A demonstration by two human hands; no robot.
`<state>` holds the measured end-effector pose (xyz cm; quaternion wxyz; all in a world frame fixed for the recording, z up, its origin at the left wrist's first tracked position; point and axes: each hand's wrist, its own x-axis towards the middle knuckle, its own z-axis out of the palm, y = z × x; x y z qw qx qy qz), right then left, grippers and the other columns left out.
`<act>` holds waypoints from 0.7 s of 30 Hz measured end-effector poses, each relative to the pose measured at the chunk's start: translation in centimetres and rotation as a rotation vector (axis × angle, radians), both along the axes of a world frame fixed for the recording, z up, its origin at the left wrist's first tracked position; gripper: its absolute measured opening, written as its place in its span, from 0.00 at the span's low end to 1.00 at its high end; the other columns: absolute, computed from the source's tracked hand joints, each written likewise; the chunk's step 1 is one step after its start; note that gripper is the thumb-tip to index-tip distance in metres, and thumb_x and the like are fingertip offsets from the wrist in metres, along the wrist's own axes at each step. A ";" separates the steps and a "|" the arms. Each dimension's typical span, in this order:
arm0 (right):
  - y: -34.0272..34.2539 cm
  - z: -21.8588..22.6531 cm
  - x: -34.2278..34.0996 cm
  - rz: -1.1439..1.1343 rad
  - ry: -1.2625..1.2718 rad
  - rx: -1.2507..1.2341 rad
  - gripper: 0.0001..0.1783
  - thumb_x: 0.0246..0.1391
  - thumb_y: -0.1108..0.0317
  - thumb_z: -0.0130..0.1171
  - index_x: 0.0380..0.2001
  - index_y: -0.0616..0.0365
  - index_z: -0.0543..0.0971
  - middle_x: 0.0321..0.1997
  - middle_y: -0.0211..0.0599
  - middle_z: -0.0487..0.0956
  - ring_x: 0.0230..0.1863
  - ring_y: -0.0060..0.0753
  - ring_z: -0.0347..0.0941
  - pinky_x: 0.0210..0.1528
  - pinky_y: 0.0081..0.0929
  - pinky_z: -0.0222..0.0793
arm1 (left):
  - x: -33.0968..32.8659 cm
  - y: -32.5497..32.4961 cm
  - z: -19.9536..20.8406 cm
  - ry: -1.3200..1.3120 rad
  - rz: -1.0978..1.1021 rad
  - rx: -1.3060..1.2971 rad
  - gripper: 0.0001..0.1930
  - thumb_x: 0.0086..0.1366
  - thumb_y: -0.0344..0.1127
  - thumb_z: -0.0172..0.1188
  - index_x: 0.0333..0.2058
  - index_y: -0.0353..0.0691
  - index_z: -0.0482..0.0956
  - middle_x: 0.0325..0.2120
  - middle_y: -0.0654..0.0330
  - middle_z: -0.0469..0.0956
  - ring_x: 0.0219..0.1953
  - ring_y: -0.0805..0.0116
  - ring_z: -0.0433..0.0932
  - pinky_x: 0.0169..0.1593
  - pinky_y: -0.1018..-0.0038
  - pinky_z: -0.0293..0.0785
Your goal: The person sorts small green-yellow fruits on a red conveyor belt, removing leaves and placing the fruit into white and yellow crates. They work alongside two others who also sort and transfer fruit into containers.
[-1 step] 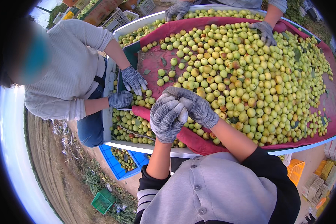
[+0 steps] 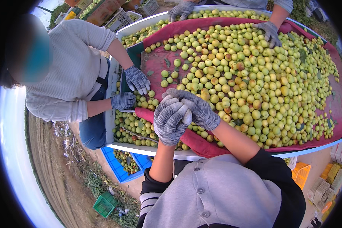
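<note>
Fruit (image 2: 284,90) in one main heap, wearer's two hands (image 2: 171,121) together nearby

Best lane I've got is the red cloth (image 2: 155,60) past the right hand (image 2: 202,111), dodging a few leaves (image 2: 167,62). Fruit (image 2: 269,87) walls off the right, a co-worker's hand (image 2: 137,79) blocks the left, the roll (image 2: 195,143) ridges up nearside.

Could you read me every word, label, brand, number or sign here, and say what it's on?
No text can be read anywhere.
Wearer's grey gloves, grey buttoned top: no lettering shows.
Brown box, upper left; stacked crates, lower right: any print is too small or blurred to read.
</note>
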<state>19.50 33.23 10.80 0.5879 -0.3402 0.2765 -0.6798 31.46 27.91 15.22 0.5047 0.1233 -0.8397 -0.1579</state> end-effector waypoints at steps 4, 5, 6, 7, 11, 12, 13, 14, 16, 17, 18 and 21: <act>-2.2 0.4 2.1 0.213 -0.485 -0.250 0.26 0.62 0.56 0.50 0.56 0.63 0.68 0.54 0.43 0.72 0.57 0.36 0.68 0.64 0.31 0.63 | 0.7 -0.2 0.8 -0.111 0.033 -0.209 0.09 0.50 0.26 0.69 0.32 0.40 0.82 0.33 0.60 0.79 0.39 0.57 0.80 0.49 0.59 0.77; -2.4 0.5 2.4 0.215 -0.514 -0.224 0.24 0.62 0.56 0.50 0.55 0.62 0.68 0.54 0.43 0.72 0.56 0.36 0.68 0.64 0.31 0.63 | 0.9 -0.3 0.8 -0.124 0.042 -0.242 0.09 0.49 0.26 0.69 0.32 0.40 0.82 0.33 0.60 0.79 0.38 0.57 0.80 0.48 0.60 0.77; -2.4 0.6 2.5 0.205 -0.535 -0.205 0.23 0.63 0.56 0.50 0.54 0.62 0.69 0.53 0.44 0.71 0.56 0.36 0.68 0.64 0.31 0.63 | 1.0 -0.4 0.8 -0.144 0.050 -0.278 0.10 0.49 0.26 0.69 0.33 0.40 0.82 0.34 0.60 0.78 0.39 0.58 0.80 0.48 0.60 0.78; -2.4 0.8 2.6 0.193 -0.555 -0.186 0.22 0.63 0.57 0.49 0.52 0.62 0.69 0.53 0.44 0.71 0.55 0.36 0.68 0.63 0.32 0.63 | 1.1 -0.5 0.8 -0.148 0.061 -0.304 0.12 0.48 0.27 0.69 0.34 0.40 0.82 0.36 0.59 0.78 0.40 0.58 0.80 0.48 0.60 0.79; -2.0 0.6 2.7 0.099 -0.470 -0.098 0.24 0.64 0.53 0.46 0.53 0.61 0.71 0.52 0.42 0.73 0.55 0.34 0.69 0.63 0.31 0.63 | 1.4 -1.1 0.4 -0.168 0.078 -0.327 0.12 0.50 0.28 0.69 0.35 0.39 0.82 0.37 0.59 0.78 0.42 0.58 0.79 0.48 0.62 0.80; -1.9 0.3 2.8 0.052 -0.396 -0.050 0.26 0.64 0.50 0.46 0.53 0.62 0.71 0.51 0.40 0.74 0.55 0.32 0.69 0.63 0.30 0.63 | 1.4 -1.3 0.2 -0.170 0.088 -0.322 0.11 0.51 0.28 0.69 0.35 0.39 0.82 0.37 0.60 0.78 0.42 0.57 0.79 0.48 0.62 0.80; -1.8 -0.1 2.9 -0.095 -0.111 -0.081 0.24 0.64 0.53 0.47 0.53 0.62 0.71 0.50 0.39 0.75 0.53 0.31 0.70 0.61 0.29 0.66 | 1.4 -1.7 0.0 -0.151 0.114 -0.329 0.11 0.51 0.28 0.69 0.35 0.39 0.82 0.37 0.60 0.78 0.43 0.57 0.79 0.48 0.62 0.79; -1.6 -0.5 2.9 -0.176 0.017 -0.065 0.23 0.64 0.55 0.49 0.53 0.62 0.71 0.49 0.38 0.75 0.51 0.29 0.71 0.58 0.27 0.68 | 1.4 -2.1 -0.2 -0.138 0.141 -0.339 0.11 0.51 0.28 0.69 0.35 0.40 0.82 0.37 0.60 0.78 0.43 0.57 0.79 0.48 0.61 0.79; -1.7 -1.7 3.2 -0.066 -0.472 0.020 0.19 0.64 0.59 0.50 0.52 0.61 0.72 0.47 0.36 0.76 0.49 0.26 0.72 0.55 0.24 0.70 | 1.3 -2.8 -0.8 -0.119 0.198 -0.343 0.10 0.52 0.28 0.68 0.35 0.41 0.82 0.36 0.60 0.78 0.43 0.57 0.79 0.48 0.61 0.78; -1.7 -2.3 3.2 -0.032 -0.567 0.002 0.16 0.64 0.63 0.53 0.50 0.60 0.73 0.44 0.32 0.76 0.45 0.21 0.72 0.51 0.20 0.72 | 1.3 -3.2 -1.1 -0.157 0.237 -0.337 0.11 0.51 0.28 0.68 0.36 0.41 0.81 0.37 0.60 0.77 0.42 0.57 0.79 0.49 0.61 0.78; -1.8 -2.8 3.2 -0.021 -0.548 -0.028 0.16 0.63 0.62 0.54 0.50 0.60 0.73 0.45 0.32 0.76 0.46 0.22 0.72 0.52 0.21 0.71 | 1.3 -3.4 -1.4 -0.168 0.241 -0.320 0.13 0.51 0.28 0.69 0.37 0.42 0.80 0.37 0.60 0.77 0.41 0.56 0.79 0.48 0.61 0.78; -2.0 -4.1 3.0 -0.086 -0.477 0.018 0.16 0.62 0.60 0.56 0.48 0.58 0.74 0.45 0.30 0.77 0.47 0.23 0.73 0.54 0.21 0.70 | 1.2 -4.1 -2.1 -0.164 0.170 -0.318 0.13 0.52 0.28 0.68 0.38 0.41 0.79 0.38 0.60 0.76 0.40 0.55 0.79 0.48 0.60 0.78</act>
